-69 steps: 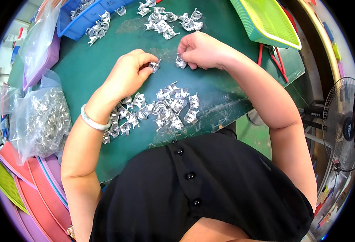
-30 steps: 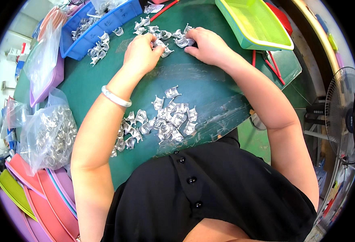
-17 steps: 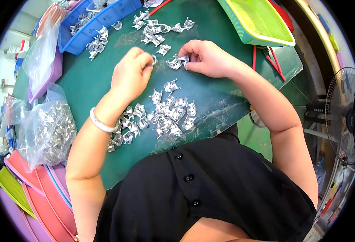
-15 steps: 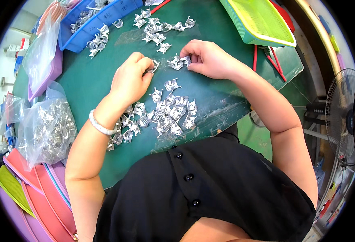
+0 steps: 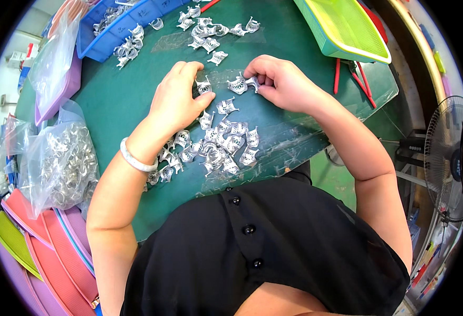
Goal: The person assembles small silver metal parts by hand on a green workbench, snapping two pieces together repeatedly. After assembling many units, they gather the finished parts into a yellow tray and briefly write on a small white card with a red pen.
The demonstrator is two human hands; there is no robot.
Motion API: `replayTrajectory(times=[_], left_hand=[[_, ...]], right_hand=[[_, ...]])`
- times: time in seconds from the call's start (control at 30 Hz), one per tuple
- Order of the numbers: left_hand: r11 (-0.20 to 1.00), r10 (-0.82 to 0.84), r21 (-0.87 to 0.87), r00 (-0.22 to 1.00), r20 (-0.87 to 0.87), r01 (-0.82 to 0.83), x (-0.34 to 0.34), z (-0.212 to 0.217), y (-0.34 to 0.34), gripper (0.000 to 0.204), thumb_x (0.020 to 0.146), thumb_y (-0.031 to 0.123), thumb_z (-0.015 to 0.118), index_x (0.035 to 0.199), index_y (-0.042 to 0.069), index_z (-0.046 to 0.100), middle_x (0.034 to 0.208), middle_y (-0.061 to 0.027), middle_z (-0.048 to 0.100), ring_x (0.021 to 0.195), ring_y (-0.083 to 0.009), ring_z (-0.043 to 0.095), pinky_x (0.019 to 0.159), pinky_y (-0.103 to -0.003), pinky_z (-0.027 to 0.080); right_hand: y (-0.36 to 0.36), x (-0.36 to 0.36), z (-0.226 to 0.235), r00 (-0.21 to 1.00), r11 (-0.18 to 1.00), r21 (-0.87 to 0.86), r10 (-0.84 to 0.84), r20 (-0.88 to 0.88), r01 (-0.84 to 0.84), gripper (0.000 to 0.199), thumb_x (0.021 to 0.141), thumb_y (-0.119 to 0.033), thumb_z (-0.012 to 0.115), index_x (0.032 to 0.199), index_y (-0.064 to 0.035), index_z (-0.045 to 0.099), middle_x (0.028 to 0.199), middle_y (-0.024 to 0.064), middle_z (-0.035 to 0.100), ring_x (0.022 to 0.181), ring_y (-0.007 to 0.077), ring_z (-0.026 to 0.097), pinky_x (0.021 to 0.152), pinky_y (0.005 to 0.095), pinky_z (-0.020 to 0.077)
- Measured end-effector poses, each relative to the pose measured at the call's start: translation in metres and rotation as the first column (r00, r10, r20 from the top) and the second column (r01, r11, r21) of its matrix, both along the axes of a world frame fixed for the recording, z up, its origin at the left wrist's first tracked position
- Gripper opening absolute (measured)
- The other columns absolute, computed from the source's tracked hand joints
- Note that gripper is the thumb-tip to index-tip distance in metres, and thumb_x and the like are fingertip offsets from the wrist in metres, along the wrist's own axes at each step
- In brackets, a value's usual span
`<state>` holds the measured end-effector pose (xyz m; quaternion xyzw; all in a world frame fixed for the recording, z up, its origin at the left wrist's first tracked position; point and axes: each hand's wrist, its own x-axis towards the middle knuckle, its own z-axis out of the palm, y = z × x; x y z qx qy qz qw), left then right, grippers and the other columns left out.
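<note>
My left hand [image 5: 176,97] has its thumb and forefinger spread around a curved openwork silver metal piece [image 5: 203,85] above the table's middle; the thumb is close to or touching its lower end. To the right, my right hand [image 5: 279,84] pinches a similar silver metal piece [image 5: 253,82] between thumb and fingers. Another patterned piece [image 5: 237,84] lies just left of it, touching or nearly so. Closer to my body is a loose heap of these silver pieces [image 5: 223,142], partly hidden behind my left wrist. A single piece [image 5: 227,106] sits at the heap's far edge.
More silver pieces [image 5: 204,34] lie scattered farther back. A blue bin [image 5: 129,26] stands far left, with a clear bag of metal pieces [image 5: 65,166] below. At far right are a green-yellow basket [image 5: 342,31] and red-handled pliers [image 5: 366,87]. A fan [image 5: 447,158] stands beyond the table edge.
The fingers of my left hand have spread from a pinch around the metal piece. My right hand still pinches its piece, and the view has shifted slightly.
</note>
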<state>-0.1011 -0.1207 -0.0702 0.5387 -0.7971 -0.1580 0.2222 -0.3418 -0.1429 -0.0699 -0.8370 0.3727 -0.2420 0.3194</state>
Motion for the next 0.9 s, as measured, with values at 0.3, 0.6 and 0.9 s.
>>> replayTrajectory(times=[0.3, 0.6, 0.9], left_hand=[[0.981, -0.102, 0.153, 0.99, -0.097, 0.116, 0.013, 0.007, 0.004, 0.053, 0.068, 0.003, 0.072, 0.118, 0.003, 0.054, 0.093, -0.0077, 0.053, 0.082, -0.0182, 0.053, 0.076, -0.029, 0.046], [0.972, -0.14, 0.174, 0.983, -0.117, 0.159, 0.019, 0.012, 0.006, 0.052, 0.071, -0.004, 0.06, 0.122, 0.003, 0.051, 0.097, -0.0101, 0.053, 0.089, -0.0214, 0.055, 0.083, -0.031, 0.045], [0.954, -0.258, 0.11, 0.95, -0.175, 0.279, 0.011, 0.002, -0.005, 0.049, 0.073, -0.002, 0.057, 0.121, 0.003, 0.052, 0.102, -0.012, 0.055, 0.097, -0.0245, 0.056, 0.087, -0.034, 0.044]], right_hand=[[0.001, 0.004, 0.0, 1.0, 1.0, -0.008, 0.015, 0.003, -0.015, 0.03, 0.071, 0.009, 0.058, 0.098, -0.0024, 0.058, 0.085, 0.0067, 0.052, 0.07, 0.0164, 0.051, 0.062, 0.0284, 0.0452], [0.0, 0.005, -0.001, 1.0, 1.0, -0.017, 0.023, -0.007, -0.023, 0.03, 0.07, 0.009, 0.058, 0.098, -0.0029, 0.058, 0.085, 0.0063, 0.053, 0.069, 0.0161, 0.051, 0.062, 0.0283, 0.045], [-0.002, 0.009, -0.006, 0.997, 0.999, -0.02, 0.048, 0.052, -0.047, 0.029, 0.071, 0.012, 0.055, 0.096, -0.002, 0.059, 0.094, 0.0061, 0.058, 0.07, 0.0157, 0.053, 0.064, 0.0272, 0.0458]])
